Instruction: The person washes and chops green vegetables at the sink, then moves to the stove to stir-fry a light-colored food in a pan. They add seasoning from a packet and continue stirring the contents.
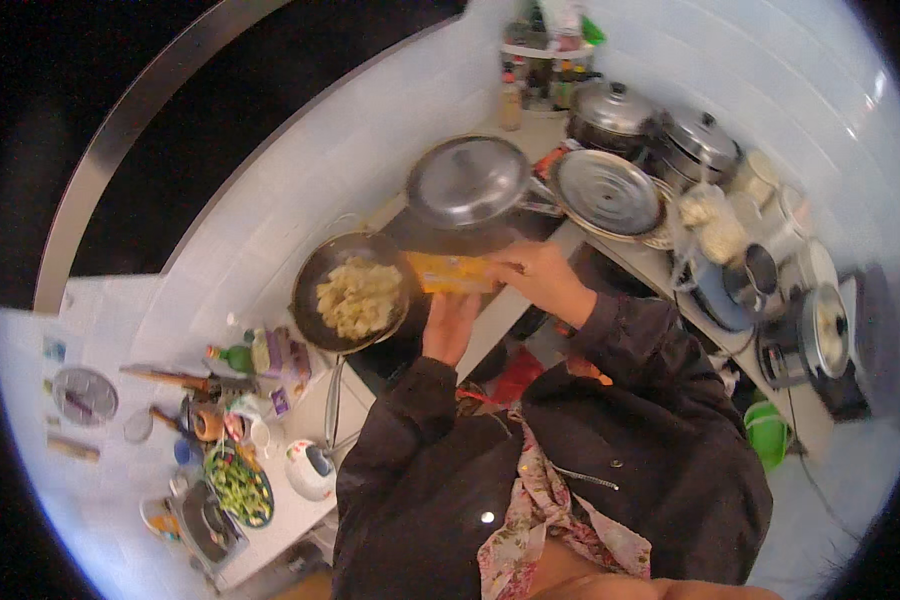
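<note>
A yellow packet (450, 273), blurred and bearing writing, is held up over the cooktop, close to the right rim of a frying pan (298, 300). My right hand (547, 281) pinches the packet's right end. At its lower edge is my left hand (450, 326), whose fingertips are hidden behind the packet. Pale yellow chunks of food (358, 298) lie heaped in the pan. The pan's metal handle (333, 397) points back toward me. Beyond the packet, a domed metal lid (469, 180) covers what looks like a second pan.
Lidded metal pots (613, 112) and a round lid (606, 193) crowd the right corner. A rice cooker (787, 341) stands farther right, its cord hanging down. To the left are a plate of sliced green vegetables (238, 486), a white bowl (311, 471) and a green bottle (236, 358).
</note>
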`<state>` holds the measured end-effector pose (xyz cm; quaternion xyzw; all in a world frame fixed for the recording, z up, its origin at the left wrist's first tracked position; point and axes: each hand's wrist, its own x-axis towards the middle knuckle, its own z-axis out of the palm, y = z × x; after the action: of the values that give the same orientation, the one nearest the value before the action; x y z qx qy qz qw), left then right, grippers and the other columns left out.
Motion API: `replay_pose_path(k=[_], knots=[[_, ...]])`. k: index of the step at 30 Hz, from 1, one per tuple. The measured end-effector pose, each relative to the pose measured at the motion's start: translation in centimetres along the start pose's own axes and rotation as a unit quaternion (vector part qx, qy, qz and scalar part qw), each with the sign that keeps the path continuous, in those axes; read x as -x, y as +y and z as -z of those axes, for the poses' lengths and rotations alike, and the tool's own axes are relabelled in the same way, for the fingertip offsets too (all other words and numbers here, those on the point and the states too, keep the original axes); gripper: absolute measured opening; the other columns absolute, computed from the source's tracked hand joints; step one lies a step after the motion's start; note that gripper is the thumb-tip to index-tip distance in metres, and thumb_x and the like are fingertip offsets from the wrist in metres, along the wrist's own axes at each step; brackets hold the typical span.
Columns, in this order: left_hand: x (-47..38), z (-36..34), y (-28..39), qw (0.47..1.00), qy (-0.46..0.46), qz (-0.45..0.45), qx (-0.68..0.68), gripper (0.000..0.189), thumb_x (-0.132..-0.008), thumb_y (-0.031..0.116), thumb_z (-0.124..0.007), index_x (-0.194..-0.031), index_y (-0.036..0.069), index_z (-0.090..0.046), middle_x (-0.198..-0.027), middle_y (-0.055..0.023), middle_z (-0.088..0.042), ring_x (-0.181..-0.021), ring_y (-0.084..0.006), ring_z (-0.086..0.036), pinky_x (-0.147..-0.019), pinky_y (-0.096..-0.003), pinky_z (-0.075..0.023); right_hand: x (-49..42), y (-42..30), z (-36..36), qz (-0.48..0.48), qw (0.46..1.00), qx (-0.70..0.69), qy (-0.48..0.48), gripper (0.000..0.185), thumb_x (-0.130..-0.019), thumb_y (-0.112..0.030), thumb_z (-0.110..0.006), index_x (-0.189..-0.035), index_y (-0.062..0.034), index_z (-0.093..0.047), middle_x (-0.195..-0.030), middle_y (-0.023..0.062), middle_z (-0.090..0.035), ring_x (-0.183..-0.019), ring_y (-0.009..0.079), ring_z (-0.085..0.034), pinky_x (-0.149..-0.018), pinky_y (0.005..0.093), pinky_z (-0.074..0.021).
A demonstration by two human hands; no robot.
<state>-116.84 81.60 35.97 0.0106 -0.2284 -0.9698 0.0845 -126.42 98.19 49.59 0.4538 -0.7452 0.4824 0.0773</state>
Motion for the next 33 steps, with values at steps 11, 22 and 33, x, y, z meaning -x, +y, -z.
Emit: replay_pose_path(k=[11,22,33], knots=[[3.3,5.9,9.2,0.888,0.206,-0.286,-0.295,0.033,-0.095,0.024,-0.048,-0.117,-0.001,-0.048,-0.117,-0.0153,-0.054,-0.111,-0.0271,-0.05,-0.095,-0.0361,-0.0393,-10.5,-3.8,-13.2,0.037,0.984,-0.091,-0.148,0.022,-0.084,-0.022,-0.062,-0.084,-0.0006,-0.066,-0.074,0.0149,-0.065,-0.063,0.0271,-0.063,-0.056,0.0349,-0.0482],[5.0,15.9,15.0,0.802,0.24,-0.359,-0.413,0.033,-0.098,0.018,-0.044,-0.125,-0.001,-0.041,-0.124,-0.0114,-0.051,-0.115,-0.0241,-0.051,-0.101,-0.0364,-0.043,-14.8,-4.9,-23.3,0.141,0.973,-0.019,-0.184,0.027,-0.086,-0.03,-0.059,-0.084,-0.0036,-0.064,-0.077,0.0153,-0.064,-0.071,0.0331,-0.061,-0.062,0.0409,-0.0474],[8.8,6.4,15.1,0.957,0.196,-0.197,-0.078,0.044,-0.091,0.021,-0.057,-0.125,-0.003,-0.044,-0.125,-0.0151,-0.05,-0.12,-0.028,-0.046,-0.106,-0.0412,-0.0352,-15.2,-0.6,-15.7,0.011,0.99,-0.078,-0.115,0.023,-0.083,-0.026,-0.062,-0.088,-0.0031,-0.065,-0.079,0.0164,-0.064,-0.071,0.0312,-0.062,-0.064,0.0377,-0.049]])
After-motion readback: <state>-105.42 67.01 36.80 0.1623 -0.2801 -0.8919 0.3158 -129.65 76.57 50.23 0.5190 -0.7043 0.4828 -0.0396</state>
